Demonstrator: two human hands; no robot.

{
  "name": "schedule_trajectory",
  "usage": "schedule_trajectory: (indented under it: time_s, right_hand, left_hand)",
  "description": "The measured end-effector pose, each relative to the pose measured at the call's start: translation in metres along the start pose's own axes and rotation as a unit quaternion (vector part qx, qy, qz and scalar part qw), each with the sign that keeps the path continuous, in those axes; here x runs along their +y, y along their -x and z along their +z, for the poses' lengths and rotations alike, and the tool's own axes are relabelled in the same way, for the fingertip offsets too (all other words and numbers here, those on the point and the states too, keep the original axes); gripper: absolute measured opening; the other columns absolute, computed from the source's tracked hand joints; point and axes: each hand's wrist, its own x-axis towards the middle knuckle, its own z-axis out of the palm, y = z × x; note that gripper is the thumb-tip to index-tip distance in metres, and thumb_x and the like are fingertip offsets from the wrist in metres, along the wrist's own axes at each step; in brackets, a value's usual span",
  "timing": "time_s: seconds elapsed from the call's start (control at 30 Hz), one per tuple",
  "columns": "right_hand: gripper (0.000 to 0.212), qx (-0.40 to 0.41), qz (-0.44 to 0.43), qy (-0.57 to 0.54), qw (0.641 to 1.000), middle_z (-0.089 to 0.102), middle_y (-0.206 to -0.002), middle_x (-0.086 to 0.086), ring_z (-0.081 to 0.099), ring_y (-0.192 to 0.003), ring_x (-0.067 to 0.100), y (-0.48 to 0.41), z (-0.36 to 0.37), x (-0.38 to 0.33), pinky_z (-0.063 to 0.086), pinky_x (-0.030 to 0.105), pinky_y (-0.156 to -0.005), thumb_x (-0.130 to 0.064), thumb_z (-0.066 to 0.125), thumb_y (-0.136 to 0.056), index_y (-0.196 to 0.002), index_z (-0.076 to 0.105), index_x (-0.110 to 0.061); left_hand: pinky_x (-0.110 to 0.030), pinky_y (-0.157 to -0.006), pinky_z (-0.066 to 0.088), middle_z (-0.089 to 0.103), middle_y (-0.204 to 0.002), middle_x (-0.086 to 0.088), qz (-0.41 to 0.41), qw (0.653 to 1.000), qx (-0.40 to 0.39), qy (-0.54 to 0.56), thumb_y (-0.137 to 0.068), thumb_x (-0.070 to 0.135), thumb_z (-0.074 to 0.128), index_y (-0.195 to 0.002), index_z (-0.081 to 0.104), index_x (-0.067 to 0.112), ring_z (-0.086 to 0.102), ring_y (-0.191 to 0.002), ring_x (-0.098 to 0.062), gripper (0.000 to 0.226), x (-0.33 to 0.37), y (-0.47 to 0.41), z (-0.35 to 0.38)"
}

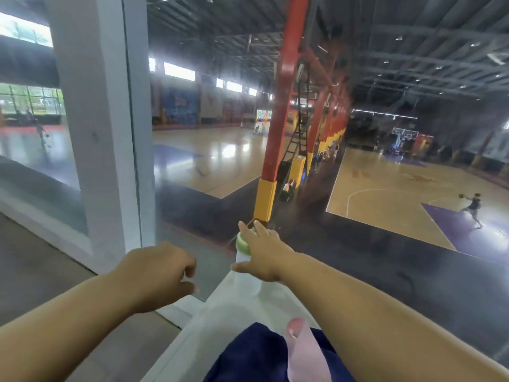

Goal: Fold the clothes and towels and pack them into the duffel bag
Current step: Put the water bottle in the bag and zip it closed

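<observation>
Packing seemed barely begun: navy cloth (248, 354) and pink cloth (303, 357) lay unfolded on the white ledge (234, 299), no duffel bag in view, left hand (157, 271) loosely curled and empty, right hand (264, 255) with fingers spread over a green-capped bottle (242, 244).

- Daylight is coming through high windows (179, 71) left of the red column (281, 111).
- Glare is blooming on the court floor (220, 153) left of the column.
- Lines far from the column are bowing and smearing.
</observation>
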Motion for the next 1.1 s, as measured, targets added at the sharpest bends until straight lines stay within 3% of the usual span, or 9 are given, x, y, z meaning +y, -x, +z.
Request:
schedule_trajectory:
  time_s: [0.1,0.23,0.37,0.53,0.67,0.77,0.87,1.0,1.1]
  right_hand:
    - [0.067,0.041,-0.014,0.020,0.999,0.025,-0.147,0.011,0.035,-0.127,0.041,0.000,0.001,0.001,0.036,0.048,-0.103,-0.038,0.055,-0.091,-0.145,0.019,-0.025]
    - [0.065,0.043,-0.022,0.010,0.999,0.043,-0.126,0.006,0.053,-0.103,0.029,0.023,-0.014,0.003,0.050,0.038,-0.087,-0.028,0.071,-0.077,-0.133,0.037,-0.027]
    - [0.062,0.063,-0.027,0.047,0.997,0.046,-0.120,0.002,0.053,-0.097,0.021,0.064,-0.035,0.011,0.052,0.034,-0.081,-0.035,0.073,-0.074,-0.127,0.042,-0.029]
    - [0.068,0.123,-0.007,0.038,0.992,0.043,-0.124,-0.002,0.052,-0.099,0.019,0.131,-0.061,0.029,0.050,0.032,-0.083,-0.046,0.071,-0.073,-0.131,0.038,-0.034]
    - [0.065,0.187,0.017,0.002,0.982,0.043,-0.117,-0.006,0.050,-0.095,0.015,0.194,-0.071,0.043,0.045,0.026,-0.078,-0.051,0.070,-0.072,-0.128,0.041,-0.035]
    - [0.066,0.230,0.031,-0.023,0.972,0.043,-0.114,-0.007,0.052,-0.092,0.015,0.235,-0.069,0.052,0.047,0.028,-0.078,-0.054,0.072,-0.067,-0.124,0.046,-0.033]
    - [0.066,0.266,0.035,-0.050,0.962,0.044,-0.111,-0.010,0.050,-0.089,0.012,0.264,-0.064,0.055,0.046,0.027,-0.075,-0.054,0.076,-0.063,-0.119,0.049,-0.031]
    - [0.068,0.303,0.039,-0.081,0.949,0.044,-0.110,-0.010,0.051,-0.091,0.010,0.294,-0.053,0.057,0.040,0.022,-0.075,-0.053,0.079,-0.060,-0.116,0.050,-0.028]
    - [0.068,0.317,0.039,-0.104,0.942,0.044,-0.111,-0.011,0.050,-0.091,0.007,0.307,-0.046,0.056,0.038,0.015,-0.072,-0.055,0.079,-0.060,-0.115,0.049,-0.030]
  left_hand:
    - [-0.025,-0.079,0.045,0.057,-0.105,0.012,-0.004,1.000,-0.003,0.004,-0.086,0.057,0.048,-0.107,0.055,0.032,0.055,-0.094,-0.011,0.033,-0.002,-0.002,0.002]
    - [-0.022,-0.071,0.040,0.058,-0.105,0.011,0.012,1.000,0.003,0.004,-0.086,0.056,0.048,-0.106,0.057,0.031,0.055,-0.093,-0.010,0.033,0.005,-0.001,0.000]
    - [-0.014,-0.060,0.031,0.061,-0.101,0.013,0.042,0.999,0.009,0.028,-0.086,0.056,0.050,-0.101,0.058,0.031,0.055,-0.086,-0.007,0.031,0.030,0.007,-0.009]
    - [-0.020,-0.075,0.046,0.061,-0.096,0.018,0.068,0.993,0.008,0.100,-0.082,0.061,0.051,-0.096,0.060,0.036,0.057,-0.085,-0.004,0.030,0.074,0.032,-0.023]
    - [-0.022,-0.073,0.048,0.060,-0.086,0.016,0.107,0.984,0.049,0.136,-0.082,0.064,0.047,-0.082,0.057,0.034,0.053,-0.076,-0.002,0.031,0.117,0.056,-0.023]
    - [-0.014,-0.060,0.039,0.059,-0.077,0.014,0.168,0.971,0.085,0.147,-0.076,0.067,0.034,-0.074,0.055,0.030,0.047,-0.066,0.001,0.043,0.138,0.072,-0.014]
    - [-0.006,-0.053,0.027,0.057,-0.066,0.014,0.200,0.966,0.088,0.139,-0.074,0.060,0.040,-0.066,0.058,0.028,0.048,-0.060,-0.001,0.038,0.142,0.080,-0.007]
    - [-0.015,-0.047,0.043,0.058,-0.064,0.017,0.244,0.963,0.084,0.079,-0.076,0.051,0.046,-0.063,0.062,0.033,0.049,-0.057,0.001,0.027,0.148,0.093,-0.004]
    - [-0.020,-0.048,0.046,0.058,-0.068,0.018,0.264,0.959,0.079,0.069,-0.077,0.051,0.047,-0.069,0.062,0.036,0.052,-0.059,0.000,0.023,0.148,0.100,-0.005]
